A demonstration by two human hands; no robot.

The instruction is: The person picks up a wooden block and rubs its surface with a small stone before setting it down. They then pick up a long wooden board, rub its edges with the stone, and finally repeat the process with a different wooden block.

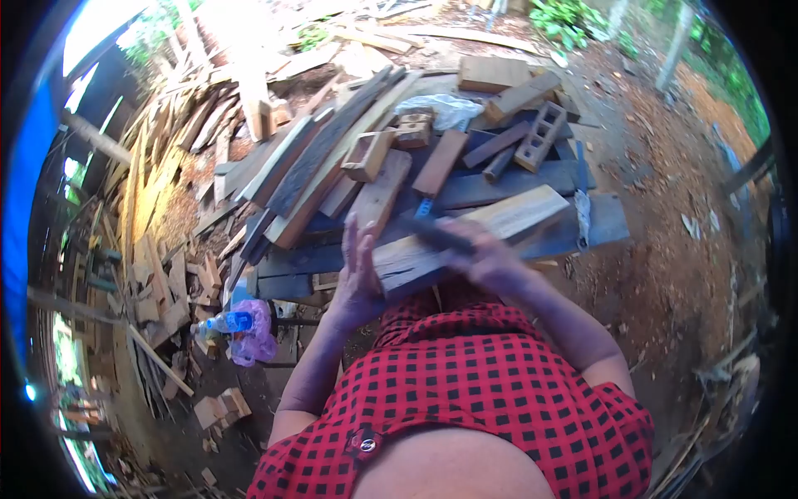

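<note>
A thick pale wooden beam [519,214] lies slantwise across the near side of the plank-topped bench, with a dark crack near its left end. Against that left end rests my left hand [360,270], its fingers raised and apart and its palm toward the wood. My right hand [485,259] is over the middle of the beam, its fingers wrapped round a dark tool [440,238] that is blurred, so its exact shape cannot be made out. Behind the beam a flat brown board [382,193] lies at an angle.
Wood blocks [440,164], long planks [328,158] and a slotted wooden piece [541,135] cover the bench's far side. A pink plastic bag [253,334] and a clear bottle [223,323] are at the left. Offcuts [222,407] lie on the ground.
</note>
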